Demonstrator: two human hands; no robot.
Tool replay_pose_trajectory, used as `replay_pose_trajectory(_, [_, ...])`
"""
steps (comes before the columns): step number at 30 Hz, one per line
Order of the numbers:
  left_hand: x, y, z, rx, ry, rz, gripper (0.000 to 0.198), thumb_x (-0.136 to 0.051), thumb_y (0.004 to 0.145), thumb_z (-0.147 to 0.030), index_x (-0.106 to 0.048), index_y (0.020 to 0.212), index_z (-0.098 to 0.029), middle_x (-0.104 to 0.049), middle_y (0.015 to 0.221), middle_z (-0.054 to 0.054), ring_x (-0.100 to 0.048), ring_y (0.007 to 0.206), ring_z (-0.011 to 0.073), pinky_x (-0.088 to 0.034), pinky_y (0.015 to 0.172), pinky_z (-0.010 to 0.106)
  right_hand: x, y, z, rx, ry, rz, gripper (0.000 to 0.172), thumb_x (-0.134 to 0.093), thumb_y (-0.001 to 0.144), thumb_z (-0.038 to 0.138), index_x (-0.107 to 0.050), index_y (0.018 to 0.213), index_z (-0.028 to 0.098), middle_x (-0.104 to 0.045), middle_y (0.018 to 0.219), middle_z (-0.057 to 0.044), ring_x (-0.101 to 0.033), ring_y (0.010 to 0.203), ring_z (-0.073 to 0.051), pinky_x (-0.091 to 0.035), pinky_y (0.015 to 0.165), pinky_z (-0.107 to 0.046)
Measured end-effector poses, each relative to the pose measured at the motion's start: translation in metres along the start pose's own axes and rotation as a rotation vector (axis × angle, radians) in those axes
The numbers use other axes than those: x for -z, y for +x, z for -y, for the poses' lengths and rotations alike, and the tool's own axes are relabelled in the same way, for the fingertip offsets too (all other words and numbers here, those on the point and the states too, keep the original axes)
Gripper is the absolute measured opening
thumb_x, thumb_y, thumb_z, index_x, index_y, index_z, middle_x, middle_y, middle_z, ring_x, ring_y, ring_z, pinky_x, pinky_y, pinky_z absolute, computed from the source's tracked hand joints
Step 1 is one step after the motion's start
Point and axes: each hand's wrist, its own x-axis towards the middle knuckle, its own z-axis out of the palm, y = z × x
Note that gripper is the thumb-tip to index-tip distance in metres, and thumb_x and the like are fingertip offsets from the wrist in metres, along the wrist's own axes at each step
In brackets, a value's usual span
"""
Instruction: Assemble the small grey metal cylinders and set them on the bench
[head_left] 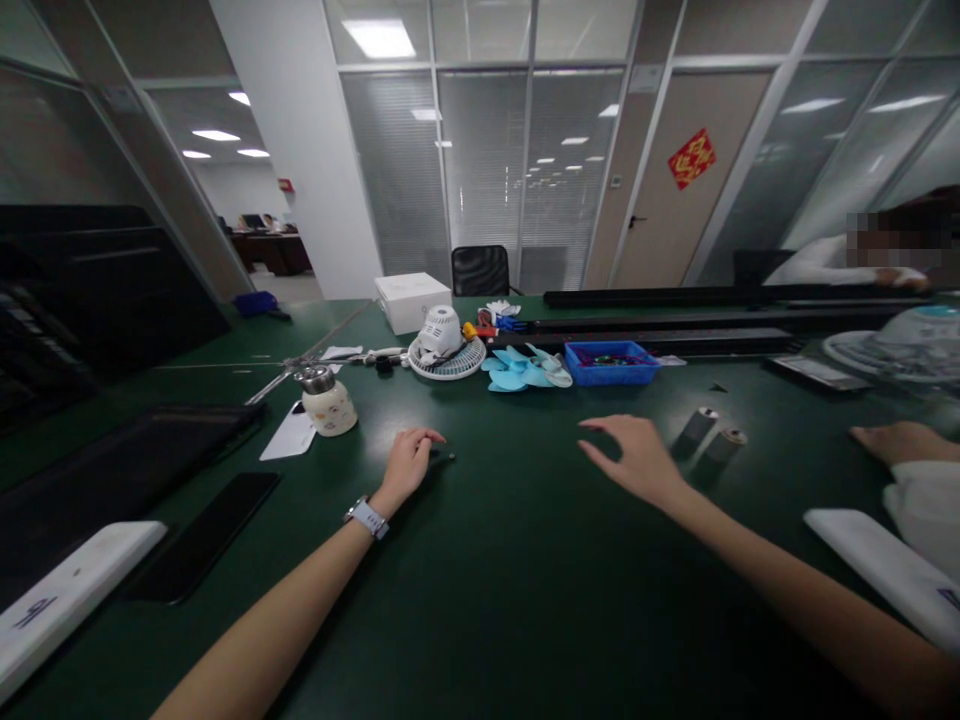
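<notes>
My left hand (409,462), with a watch (367,517) on its wrist, rests low over the green table, its fingers loosely bent and holding nothing that I can see. Just to its right lies a tiny dark object (451,457), too small to name. On the other side, my right hand (636,458) is open, thumb and fingers spread apart with nothing between them. Two small cylinders (701,425) (727,443) stand close to its right. Beyond both hands are light-blue fan blades (521,370) and a white fan part (440,335) on a round grille (469,362).
A patterned jar (330,408) stands on the left near a black phone (210,530) and a long white device (75,600). Farther back are a white box (412,300), a blue tray (611,365) and black bars (675,340). Another person's hand (907,442) rests at right.
</notes>
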Motion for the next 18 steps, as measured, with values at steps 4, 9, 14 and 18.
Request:
replay_pose_trajectory(4, [0.002, -0.001, -0.002, 0.017, 0.004, -0.017, 0.036, -0.034, 0.083, -0.024, -0.069, 0.082, -0.019, -0.069, 0.091, 0.004, -0.056, 0.092, 0.0208, -0.041, 0.088, 0.036, -0.062, 0.047, 0.072, 0.082, 0.403, 0.348, 0.043, -0.055, 0.084, 0.051, -0.061, 0.115, 0.023, -0.065, 0.086, -0.003, -0.057, 0.072, -0.014, -0.041, 0.065, -0.027])
replay_pose_trajectory(9, [0.001, -0.002, 0.0, 0.023, 0.002, -0.029, 0.034, -0.035, 0.082, -0.022, -0.069, 0.082, -0.019, -0.068, 0.089, 0.004, -0.056, 0.091, 0.0204, -0.042, 0.087, 0.035, -0.127, 0.081, 0.12, 0.137, 0.388, 0.3, 0.039, -0.059, 0.08, 0.055, -0.069, 0.104, 0.026, -0.059, 0.075, 0.001, -0.053, 0.07, -0.012, -0.036, 0.065, -0.025])
replay_pose_trajectory(14, [0.0, -0.002, 0.0, 0.015, -0.003, -0.032, 0.033, -0.036, 0.083, -0.021, -0.069, 0.083, -0.019, -0.068, 0.089, 0.004, -0.056, 0.092, 0.0202, -0.042, 0.089, 0.035, -0.128, 0.081, 0.122, 0.141, 0.381, 0.289, 0.029, -0.058, 0.083, 0.051, -0.074, 0.092, 0.028, -0.06, 0.081, -0.001, -0.055, 0.072, -0.012, -0.039, 0.069, -0.026])
replay_pose_trajectory(18, [0.0, -0.003, 0.0, 0.022, -0.011, -0.038, 0.032, -0.038, 0.084, -0.021, -0.069, 0.083, -0.02, -0.068, 0.091, 0.004, -0.057, 0.092, 0.0196, -0.042, 0.088, 0.034, -0.076, 0.058, 0.073, 0.116, 0.399, 0.25, 0.031, -0.054, 0.085, 0.051, -0.072, 0.096, 0.028, -0.064, 0.092, -0.003, -0.058, 0.078, -0.015, -0.045, 0.071, -0.03])
